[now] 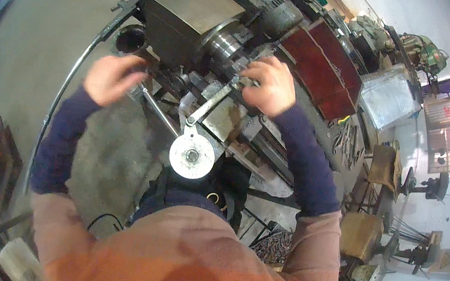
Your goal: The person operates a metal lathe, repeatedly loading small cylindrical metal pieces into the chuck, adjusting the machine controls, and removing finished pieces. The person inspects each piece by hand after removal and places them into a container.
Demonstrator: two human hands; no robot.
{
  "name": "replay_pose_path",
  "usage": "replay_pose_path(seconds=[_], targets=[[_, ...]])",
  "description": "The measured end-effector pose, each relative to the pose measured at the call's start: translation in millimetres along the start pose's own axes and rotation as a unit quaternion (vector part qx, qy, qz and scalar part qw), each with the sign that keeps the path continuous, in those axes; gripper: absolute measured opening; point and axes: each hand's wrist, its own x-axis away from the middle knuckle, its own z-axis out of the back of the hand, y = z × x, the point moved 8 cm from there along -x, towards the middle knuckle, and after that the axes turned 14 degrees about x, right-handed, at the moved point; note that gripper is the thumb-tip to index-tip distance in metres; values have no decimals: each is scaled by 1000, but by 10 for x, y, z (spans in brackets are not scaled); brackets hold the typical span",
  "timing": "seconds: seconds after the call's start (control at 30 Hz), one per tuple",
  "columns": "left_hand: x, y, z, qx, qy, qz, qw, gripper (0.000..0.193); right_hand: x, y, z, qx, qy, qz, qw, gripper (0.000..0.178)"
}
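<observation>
A metal lathe stands in front of me, with a shiny round chuck (225, 47) below its grey headstock cover (194, 5). My right hand (271, 87) is beside the chuck, fingers curled inward near the far end of a flat metal handle (210, 105). Whatever those fingers hold is too small to make out. That handle joins a pale round disc (192, 156) nearer my body. Slightly blurred, my left hand (111, 80) hovers by the upper end of a silver rod (159, 110), thumb and fingers apart. Nothing shows in its grasp.
Behind my right hand are a dark red metal box (322, 68) and a silvery sheet-wrapped block (389, 96). Several slim tools (346, 143) lie to the right. A long curved bar (69, 81) runs past my left arm. Metal chips (273, 245) fill a container by my right elbow.
</observation>
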Motion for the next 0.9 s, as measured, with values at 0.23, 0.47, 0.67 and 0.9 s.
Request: replay_pose_path(seconds=[0.23, 0.47, 0.67, 0.9], targets=[[1281, -1085, 1133, -303, 40, 230, 924, 30, -443, 369, -988, 125, -253, -118, 952, 33], [1913, -1705, 921, -192, 66, 362, 910, 38, -461, 306, -894, 116, -260, -108, 952, 34], [1731, -1750, 928, -204, 53, 362, 908, 30, -494, 278, -902, 122, -242, -86, 959, 32], [1848, -2564, 1747, -381, 18, 436, 815, 20, -451, 326, -912, 60, -206, -87, 973, 29]])
